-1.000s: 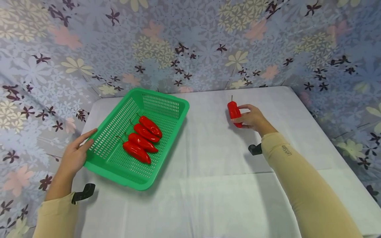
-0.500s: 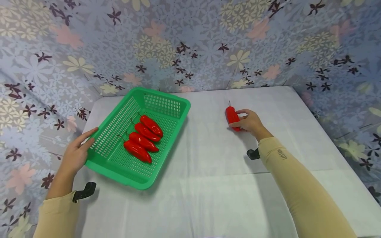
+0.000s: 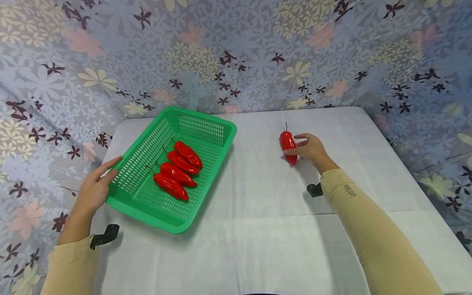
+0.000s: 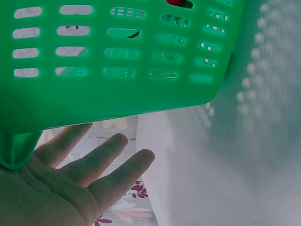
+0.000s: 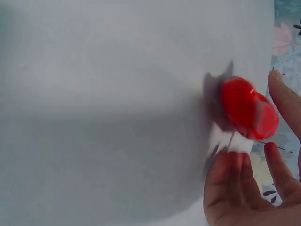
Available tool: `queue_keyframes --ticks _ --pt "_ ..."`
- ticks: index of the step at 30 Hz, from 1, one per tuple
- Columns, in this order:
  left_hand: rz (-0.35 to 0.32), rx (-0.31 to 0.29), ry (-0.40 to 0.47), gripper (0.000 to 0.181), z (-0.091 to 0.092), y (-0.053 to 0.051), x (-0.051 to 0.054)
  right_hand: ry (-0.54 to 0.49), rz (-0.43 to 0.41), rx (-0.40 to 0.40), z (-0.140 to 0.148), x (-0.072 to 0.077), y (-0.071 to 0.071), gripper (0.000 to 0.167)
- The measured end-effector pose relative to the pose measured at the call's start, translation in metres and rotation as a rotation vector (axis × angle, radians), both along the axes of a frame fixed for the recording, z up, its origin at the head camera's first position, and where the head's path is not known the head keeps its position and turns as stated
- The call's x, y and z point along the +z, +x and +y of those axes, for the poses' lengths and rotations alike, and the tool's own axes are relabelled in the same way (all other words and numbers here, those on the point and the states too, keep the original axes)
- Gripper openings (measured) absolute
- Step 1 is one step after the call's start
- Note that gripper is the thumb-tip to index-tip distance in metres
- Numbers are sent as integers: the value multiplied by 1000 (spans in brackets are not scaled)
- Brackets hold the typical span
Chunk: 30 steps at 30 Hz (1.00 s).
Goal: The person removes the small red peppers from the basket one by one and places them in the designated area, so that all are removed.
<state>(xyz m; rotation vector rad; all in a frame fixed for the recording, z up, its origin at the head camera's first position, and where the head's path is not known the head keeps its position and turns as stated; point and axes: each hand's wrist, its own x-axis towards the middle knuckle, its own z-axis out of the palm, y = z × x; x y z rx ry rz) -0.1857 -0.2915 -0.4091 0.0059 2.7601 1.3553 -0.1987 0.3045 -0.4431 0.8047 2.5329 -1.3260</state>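
In the head view a shiny red chili pepper lies on the white-covered table, its stem pointing to the back. My right hand is beside it with fingers spread, the thumb overlapping the pepper in this view. In the right wrist view the pepper appears blurred, with a gap between it and the fingertips. On the left stands a green perforated basket holding several red peppers. My left hand rests at its left rim; the left wrist view shows straight fingers below the basket wall.
White cloth covers the table, and its back edge meets a floral-patterned curtain. The same pattern runs along the left and right sides. A black wrist-camera mount sits at each sleeve cuff.
The right hand and its pepper have shifted slightly toward the front. The pepper has turned so its pointed tip shows, and the right fingers have loosened. The left hand stays at the basket rim.
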Motion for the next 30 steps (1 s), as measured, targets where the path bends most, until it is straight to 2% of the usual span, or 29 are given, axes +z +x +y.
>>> queue_keyframes --ticks 4,9,21,30 --pt "2 -9 10 51 1 -1 0 35 -3 -23 2 5 2 82" --pt "5 -14 10 51 3 -2 0 2 24 -77 5 17 4 85" --pt "18 -26 -19 51 6 -6 1 -84 102 -93 13 39 4 89" --pt "-6 15 -14 50 3 1 3 -171 143 -29 -14 53 -13 89"
